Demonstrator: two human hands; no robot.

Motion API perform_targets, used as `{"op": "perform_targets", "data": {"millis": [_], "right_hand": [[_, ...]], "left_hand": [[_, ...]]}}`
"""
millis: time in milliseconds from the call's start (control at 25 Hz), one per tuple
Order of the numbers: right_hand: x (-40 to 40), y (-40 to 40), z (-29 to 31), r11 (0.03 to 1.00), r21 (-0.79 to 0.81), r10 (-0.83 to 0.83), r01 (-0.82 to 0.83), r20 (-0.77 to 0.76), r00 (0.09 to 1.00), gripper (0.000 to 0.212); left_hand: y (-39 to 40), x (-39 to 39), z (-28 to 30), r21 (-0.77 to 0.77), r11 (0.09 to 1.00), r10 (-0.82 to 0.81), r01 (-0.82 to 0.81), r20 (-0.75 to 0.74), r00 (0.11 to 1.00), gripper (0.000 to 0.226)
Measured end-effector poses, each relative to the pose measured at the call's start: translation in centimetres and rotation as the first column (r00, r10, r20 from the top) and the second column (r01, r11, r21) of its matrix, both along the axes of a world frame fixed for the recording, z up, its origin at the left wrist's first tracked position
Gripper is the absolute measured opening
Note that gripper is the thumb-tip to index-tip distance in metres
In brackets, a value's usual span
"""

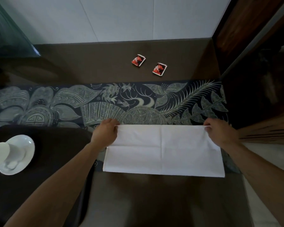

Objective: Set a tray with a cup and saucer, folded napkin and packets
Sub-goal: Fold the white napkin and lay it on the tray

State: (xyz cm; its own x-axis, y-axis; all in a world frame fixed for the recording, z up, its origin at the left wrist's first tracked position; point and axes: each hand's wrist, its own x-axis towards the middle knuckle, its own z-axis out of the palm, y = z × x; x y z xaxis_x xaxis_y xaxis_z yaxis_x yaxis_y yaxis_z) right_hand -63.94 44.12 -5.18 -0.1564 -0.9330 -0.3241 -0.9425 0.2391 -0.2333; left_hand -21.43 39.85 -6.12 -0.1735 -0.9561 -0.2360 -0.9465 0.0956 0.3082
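A white napkin (164,151) lies flat as a wide rectangle on the table in front of me, with fold creases across it. My left hand (105,132) pinches its far left corner and my right hand (220,131) pinches its far right corner. At the left a white cup (0,154) stands upside down on a white saucer (25,145), both on a dark tray (56,153). Two red packets, one (138,60) and another (159,69), lie apart on the brown table beyond the napkin.
A dark patterned runner (105,104) crosses the brown table (88,63) under the napkin's far edge. A pale wall rises behind the table. Dark wooden furniture (252,46) stands along the right side. A glass edge (11,38) slants at the far left.
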Motion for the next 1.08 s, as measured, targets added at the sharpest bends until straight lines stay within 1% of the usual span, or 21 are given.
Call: {"op": "perform_targets", "data": {"millis": [160,240,320,400,480,560,640,680,760,920,1000,1080], "right_hand": [[0.1,0.4,-0.9,0.994,-0.106,-0.037,0.034,-0.029,0.999,0.013],[0.2,0.6,-1.0,0.988,-0.119,-0.1,0.1,0.002,0.995,0.019],[0.7,0.9,-1.1,0.98,-0.127,-0.158,0.155,-0.014,0.987,0.029],[1.7,1.6,-0.6,0.965,-0.189,-0.195,0.18,-0.062,0.979,0.042],[3.6,2.6,0.2,0.954,-0.273,-0.151,0.122,-0.088,0.985,0.051],[7.1,4.7,0.3,0.957,-0.291,-0.035,0.013,-0.071,0.997,0.051],[11.4,8.4,-0.7,0.957,-0.273,0.087,-0.094,-0.036,0.996,0.052],[13.2,10.2,-1.2,0.954,-0.258,0.147,-0.15,-0.034,0.989,0.054],[15.5,12.6,-2.4,0.952,-0.214,0.213,-0.218,-0.043,0.976,0.056],[16.2,13.0,-3.9,0.964,-0.161,0.2,-0.213,-0.09,0.976,0.056],[15.8,13.1,-4.5,0.962,-0.138,0.223,-0.237,-0.111,0.969,0.057],[14.9,13.4,-4.9,0.962,-0.14,0.219,-0.234,-0.115,0.969,0.059]], "left_hand": [[0.3,-0.3,-0.8,-0.089,0.996,0.012,-0.014,-0.024,1.0,0.015],[0.7,-0.5,-1.1,-0.114,0.992,0.052,-0.051,0.001,0.999,0.014],[1.2,-0.8,-1.2,-0.146,0.985,0.104,-0.095,0.053,0.993,0.016],[1.8,-1.2,-1.0,-0.185,0.97,0.178,-0.156,0.112,0.978,0.026],[2.8,-2.1,-0.7,-0.215,0.959,0.217,-0.183,0.148,0.965,0.043],[5.2,-4.0,-0.7,-0.22,0.968,0.151,-0.122,0.118,0.981,0.051],[9.2,-7.1,-1.4,-0.219,0.975,-0.036,0.044,0.043,0.998,0.054],[11.2,-8.7,-1.7,-0.207,0.97,-0.126,0.124,0.002,0.992,0.056],[14.5,-11.0,-2.5,-0.151,0.963,-0.23,0.222,-0.043,0.972,0.057],[16.4,-12.2,-3.6,-0.108,0.958,-0.262,0.267,0.058,0.963,0.059],[16.3,-12.1,-3.9,-0.096,0.96,-0.259,0.265,0.07,0.963,0.058],[16.1,-11.2,-4.1,-0.093,0.969,-0.222,0.228,0.072,0.972,0.059]]}}
